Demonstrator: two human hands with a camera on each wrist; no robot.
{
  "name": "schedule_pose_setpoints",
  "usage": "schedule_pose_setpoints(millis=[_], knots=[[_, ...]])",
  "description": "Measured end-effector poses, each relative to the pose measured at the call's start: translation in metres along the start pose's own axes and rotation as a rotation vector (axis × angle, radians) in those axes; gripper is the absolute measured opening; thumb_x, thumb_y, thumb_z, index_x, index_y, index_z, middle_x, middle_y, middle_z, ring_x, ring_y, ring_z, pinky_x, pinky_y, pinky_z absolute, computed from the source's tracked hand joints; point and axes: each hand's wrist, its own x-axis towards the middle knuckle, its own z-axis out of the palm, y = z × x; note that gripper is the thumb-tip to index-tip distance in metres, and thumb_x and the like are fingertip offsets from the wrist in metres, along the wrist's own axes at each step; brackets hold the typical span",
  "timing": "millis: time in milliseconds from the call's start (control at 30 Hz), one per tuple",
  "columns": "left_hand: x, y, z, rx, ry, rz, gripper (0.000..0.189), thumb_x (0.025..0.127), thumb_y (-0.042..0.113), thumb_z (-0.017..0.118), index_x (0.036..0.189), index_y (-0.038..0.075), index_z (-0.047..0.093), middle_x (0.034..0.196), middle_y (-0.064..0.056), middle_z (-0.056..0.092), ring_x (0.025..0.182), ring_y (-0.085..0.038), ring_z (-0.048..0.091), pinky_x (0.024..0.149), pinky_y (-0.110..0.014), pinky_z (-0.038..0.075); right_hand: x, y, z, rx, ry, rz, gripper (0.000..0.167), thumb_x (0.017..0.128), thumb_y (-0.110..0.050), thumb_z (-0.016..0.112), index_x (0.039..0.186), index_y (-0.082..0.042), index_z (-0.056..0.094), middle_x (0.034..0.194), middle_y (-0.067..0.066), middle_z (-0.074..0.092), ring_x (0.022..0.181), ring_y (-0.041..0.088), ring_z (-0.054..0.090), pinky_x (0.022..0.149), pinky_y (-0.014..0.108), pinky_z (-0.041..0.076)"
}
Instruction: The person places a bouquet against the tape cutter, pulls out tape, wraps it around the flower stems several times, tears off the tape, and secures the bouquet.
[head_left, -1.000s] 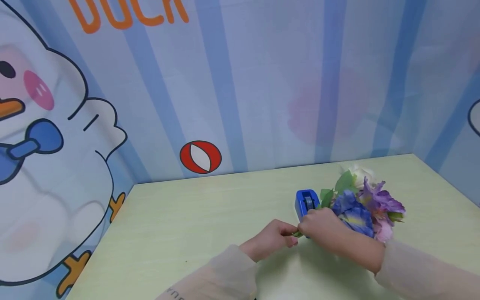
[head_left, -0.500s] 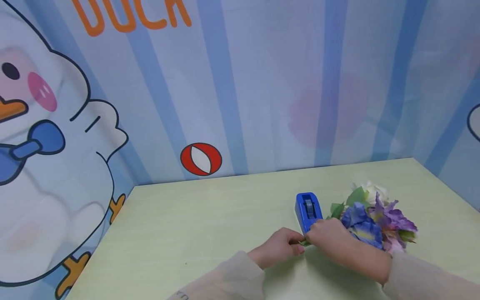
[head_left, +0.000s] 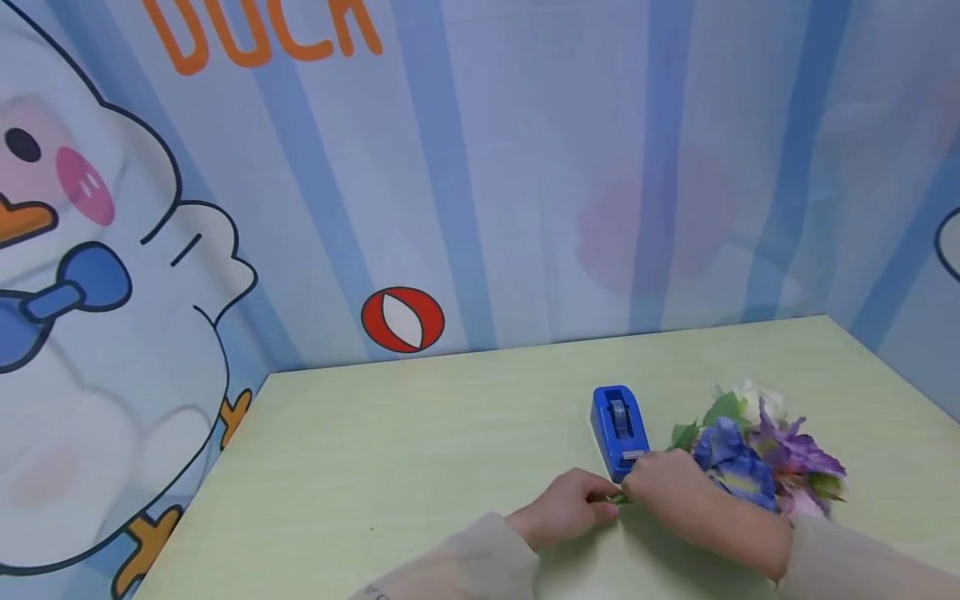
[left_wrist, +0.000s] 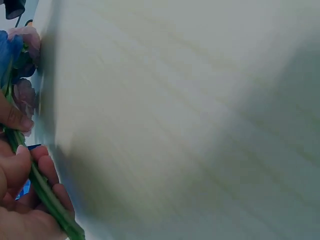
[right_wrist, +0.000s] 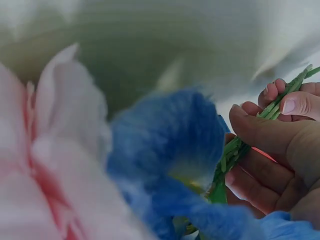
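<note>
A bouquet of artificial flowers (head_left: pixel 738 467) with blue, purple, white and pink blooms lies slanted over the table's right part, blooms to the right. My right hand (head_left: pixel 675 492) grips its bundled green stems just below the blooms. Close to it, my left hand (head_left: pixel 573 507) holds the lower stems (left_wrist: pixel 47 195) between thumb and fingers, as the left wrist view shows. In the right wrist view the blue bloom (right_wrist: pixel 167 145) and a pink bloom (right_wrist: pixel 60 160) fill the foreground, with both hands on the stems behind. A blue tape dispenser (head_left: pixel 619 429) stands just beyond the hands.
The pale green table (head_left: pixel 420 442) reaches back to a printed cloth backdrop (head_left: pixel 525 183) with blue stripes and a duck picture (head_left: pixel 90 350). A side panel of the same cloth (head_left: pixel 915 333) borders the table on the right.
Both hands have shifted a little right and nearer the person, carrying the bouquet along. More of the tape dispenser's front end now shows, and the hands keep their grip on the stems.
</note>
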Motion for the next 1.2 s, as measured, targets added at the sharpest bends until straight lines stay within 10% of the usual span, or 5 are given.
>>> schedule_pose_setpoints(millis=[367,1200], knots=[[-0.002,-0.008,-0.002,0.108,-0.003,0.043,0.012,0.084,0.003,0.066,0.094,0.001,0.071,0.078,0.003,0.066,0.065,0.002,0.047,0.065,-0.016,0.041,-0.004,0.0,0.007,0.004,0.009,0.002,0.024,0.06,-0.002,0.074,0.057,-0.018,0.057,0.053,-0.004,0.051,0.047,0.014,0.048,0.04,0.034,0.041],[-0.005,-0.009,-0.012,0.029,0.02,-0.015,0.015,0.077,-0.006,0.07,0.092,-0.004,0.07,0.08,-0.009,0.066,0.066,-0.002,0.049,0.066,-0.016,0.043,-0.017,0.002,0.009,0.004,-0.008,0.063,0.027,0.058,-0.003,0.073,0.055,-0.017,0.051,0.051,-0.004,0.047,0.044,0.014,0.044,0.039,0.033,0.039]])
